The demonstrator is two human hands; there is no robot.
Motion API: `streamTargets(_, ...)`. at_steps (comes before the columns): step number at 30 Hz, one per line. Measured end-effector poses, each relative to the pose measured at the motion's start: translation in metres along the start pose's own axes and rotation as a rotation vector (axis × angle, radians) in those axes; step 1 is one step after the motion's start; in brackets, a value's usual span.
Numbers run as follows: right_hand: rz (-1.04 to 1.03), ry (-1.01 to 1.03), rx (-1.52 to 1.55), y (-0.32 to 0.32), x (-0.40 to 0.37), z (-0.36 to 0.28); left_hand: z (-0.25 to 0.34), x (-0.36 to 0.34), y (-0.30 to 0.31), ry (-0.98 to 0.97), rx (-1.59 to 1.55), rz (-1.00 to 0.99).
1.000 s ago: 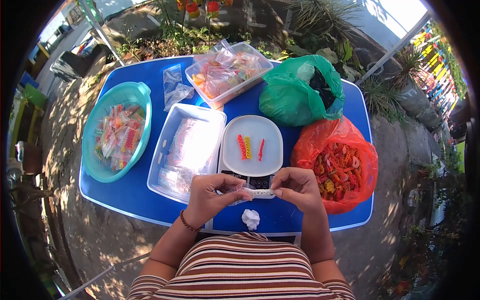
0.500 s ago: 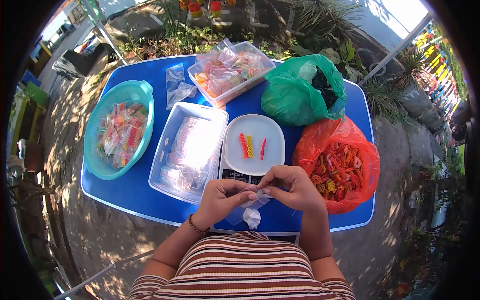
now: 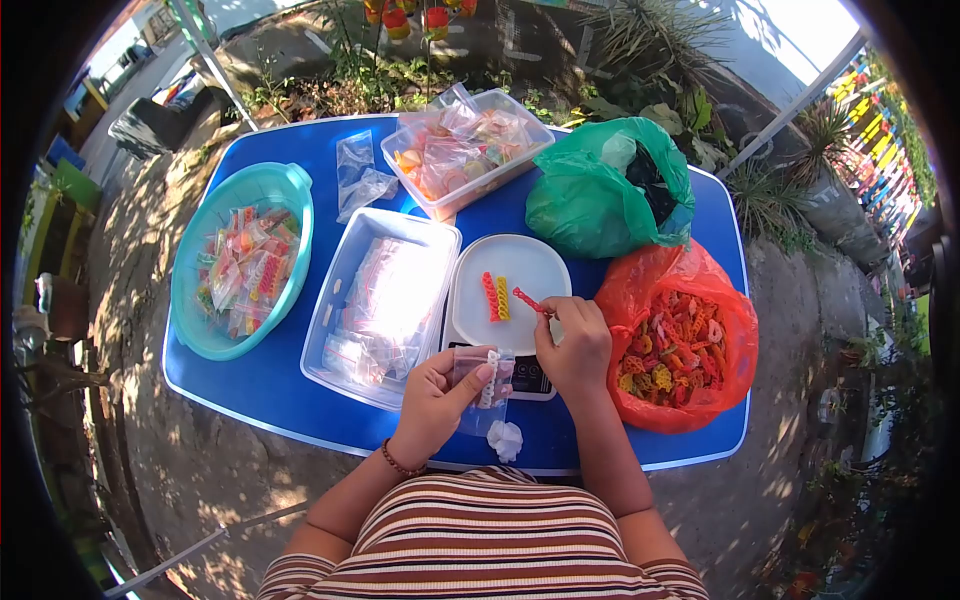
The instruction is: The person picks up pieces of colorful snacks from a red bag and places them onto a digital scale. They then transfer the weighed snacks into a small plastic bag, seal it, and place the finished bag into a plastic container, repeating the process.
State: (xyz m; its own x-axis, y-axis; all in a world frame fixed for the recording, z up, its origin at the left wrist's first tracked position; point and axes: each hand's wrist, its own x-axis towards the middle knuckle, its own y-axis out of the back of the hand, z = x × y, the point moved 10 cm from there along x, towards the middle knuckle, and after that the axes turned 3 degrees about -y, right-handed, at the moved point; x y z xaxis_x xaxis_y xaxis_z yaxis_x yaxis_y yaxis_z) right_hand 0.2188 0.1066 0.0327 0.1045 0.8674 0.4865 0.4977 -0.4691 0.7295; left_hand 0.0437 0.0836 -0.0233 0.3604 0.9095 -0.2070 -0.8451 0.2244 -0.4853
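My left hand (image 3: pixel 437 400) pinches a small clear plastic bag (image 3: pixel 468 408), which has a white twisted piece (image 3: pixel 490 380) in it or against it. Between the fingertips of my right hand (image 3: pixel 577 345) is a thin red piece (image 3: pixel 527 299), held over the right side of the scale's white plate (image 3: pixel 478 329). On that plate lie a pink-red twisted piece (image 3: pixel 491 297) and a yellow one (image 3: pixel 503 298), side by side. My right hand hides part of the scale's front panel (image 3: pixel 530 376). Crumpled white tissue (image 3: pixel 505 440) is just below the bag.
A white tub (image 3: pixel 328 362) of clear bags stands left of the scale, a turquoise basket (image 3: pixel 188 300) of filled bags farther left. Behind is a clear tub (image 3: pixel 470 203) of bags. Green (image 3: pixel 570 205) and red (image 3: pixel 735 340) plastic bags stand right; the red one holds colourful pieces.
My right hand has left the small bag, moved up to the plate and lifted the thin red piece. My left hand still holds the bag, now more upright.
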Motion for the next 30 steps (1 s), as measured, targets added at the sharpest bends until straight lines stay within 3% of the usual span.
streamTargets(3, -0.015, -0.249, 0.525, 0.016, -0.001, 0.015, 0.005, -0.001, 0.008, -0.073, 0.178, 0.007)
streamTargets(4, -0.076, -0.316, 0.833, 0.007, -0.009, 0.025, 0.006, -0.001, 0.008, -0.083, 0.19, 0.003)
streamTargets(7, -0.122, -0.34, 1.224, 0.026, -0.01, 0.008, 0.008, -0.002, 0.005, -0.1, 0.22, -0.019)
streamTargets(14, -0.373, -0.287, 1.04, 0.024, -0.014, -0.011, 0.011, -0.004, -0.01, -0.105, 0.297, -0.142)
streamTargets(20, -0.399, -0.351, 1.093, 0.015, -0.019, -0.016, 0.006, -0.004, -0.012, -0.101, 0.333, -0.173)
streamTargets(26, -0.29, 0.032, 0.618, 0.029, -0.011, -0.038, 0.003, -0.006, -0.01, -0.093, 0.254, -0.157)
streamTargets(30, -0.303, 0.091, 0.578, 0.031, -0.009, -0.058, 0.009, -0.005, -0.002, -0.167, 0.215, -0.081)
